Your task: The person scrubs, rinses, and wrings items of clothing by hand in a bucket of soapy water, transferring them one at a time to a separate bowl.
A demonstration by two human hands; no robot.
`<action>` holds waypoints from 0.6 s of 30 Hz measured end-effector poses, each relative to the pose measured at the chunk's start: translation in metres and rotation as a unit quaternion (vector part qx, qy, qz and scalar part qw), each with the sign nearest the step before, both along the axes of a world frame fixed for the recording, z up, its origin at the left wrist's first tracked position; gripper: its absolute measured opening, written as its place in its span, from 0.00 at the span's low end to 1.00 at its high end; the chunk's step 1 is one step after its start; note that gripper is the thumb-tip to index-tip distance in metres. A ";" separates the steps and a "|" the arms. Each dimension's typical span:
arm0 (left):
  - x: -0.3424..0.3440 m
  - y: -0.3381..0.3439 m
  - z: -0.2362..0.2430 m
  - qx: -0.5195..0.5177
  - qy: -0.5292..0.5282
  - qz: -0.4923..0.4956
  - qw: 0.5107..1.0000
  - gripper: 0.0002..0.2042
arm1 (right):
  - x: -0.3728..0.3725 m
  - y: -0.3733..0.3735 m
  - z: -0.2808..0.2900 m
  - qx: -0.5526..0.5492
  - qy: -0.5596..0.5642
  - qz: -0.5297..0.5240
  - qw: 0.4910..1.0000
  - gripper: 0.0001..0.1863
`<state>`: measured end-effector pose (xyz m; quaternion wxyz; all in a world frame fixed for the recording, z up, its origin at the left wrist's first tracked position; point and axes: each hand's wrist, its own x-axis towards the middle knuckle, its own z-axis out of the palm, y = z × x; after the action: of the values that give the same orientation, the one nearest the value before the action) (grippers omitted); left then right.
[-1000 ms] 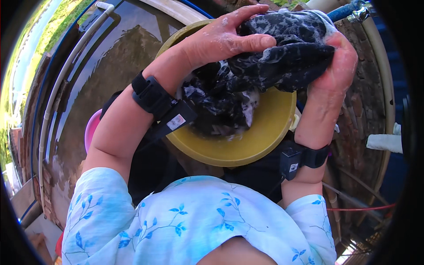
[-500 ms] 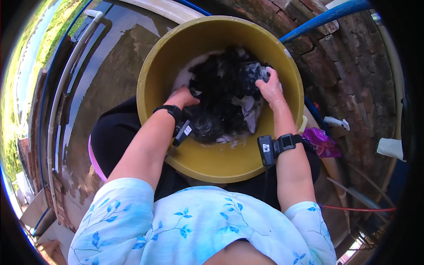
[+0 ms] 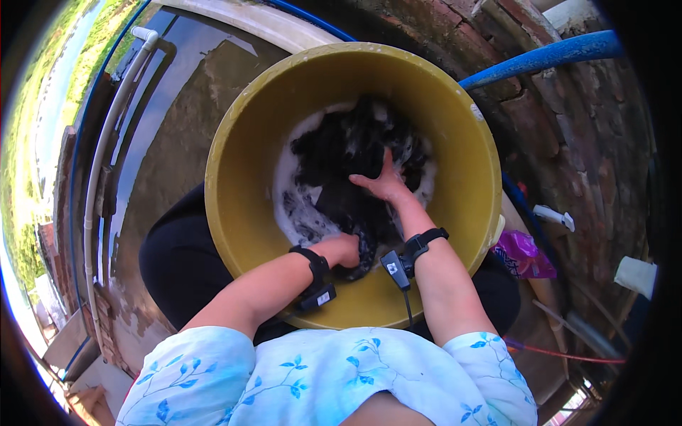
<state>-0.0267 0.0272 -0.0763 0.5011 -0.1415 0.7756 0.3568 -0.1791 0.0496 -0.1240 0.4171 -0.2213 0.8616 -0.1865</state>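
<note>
A big round yellow tub [image 3: 241, 142] stands between my knees. In its bottom lies a heap of wet black cloth [image 3: 334, 153], ringed by white suds [image 3: 285, 206]. At the near side of the heap is my left hand [image 3: 346, 250], its fingers curled into a fold of the cloth and partly hidden by it. My right hand [image 3: 387, 184] lies on the middle of the heap with thumb and forefinger spread wide; the other fingers are out of sight. Each wrist carries a black strap with a small device.
A blue hose [image 3: 540, 62] runs past the tub's far right rim beside a brick wall [image 3: 529, 117]. Right of the tub lies a purple plastic packet [image 3: 522, 254]. A white pipe [image 3: 106, 149] stands on the left, along wet ground. A red tube [image 3: 568, 353] crosses at lower right.
My left hand has moved nearer and to the right, to the front of the heap. My right hand has come left from the tub's right side, its fingers spreading. The cloth has shifted.
</note>
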 end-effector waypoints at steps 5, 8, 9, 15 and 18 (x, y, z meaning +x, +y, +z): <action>-0.016 0.022 -0.023 0.063 -0.007 0.073 0.995 0.27 | 0.003 -0.022 0.012 0.094 0.025 0.035 0.995 0.57; -0.002 0.022 -0.079 0.063 0.004 0.109 0.992 0.27 | 0.003 -0.030 0.008 0.146 0.072 0.044 0.986 0.48; 0.004 0.017 -0.092 0.060 -0.008 0.115 0.992 0.27 | 0.004 -0.032 0.008 0.161 0.097 0.046 0.981 0.44; -0.014 -0.047 -0.043 -0.022 0.001 0.109 0.994 0.23 | -0.016 -0.013 0.012 0.095 0.152 0.036 0.983 0.37; -0.014 -0.056 -0.029 -0.110 0.175 0.309 0.928 0.35 | -0.019 0.006 0.033 -0.064 0.138 -0.059 0.987 0.33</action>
<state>-0.0404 -0.0290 -0.1052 0.2031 -0.3639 0.8034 0.4253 -0.1983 0.0557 -0.0915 0.2674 -0.2195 0.9088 -0.2334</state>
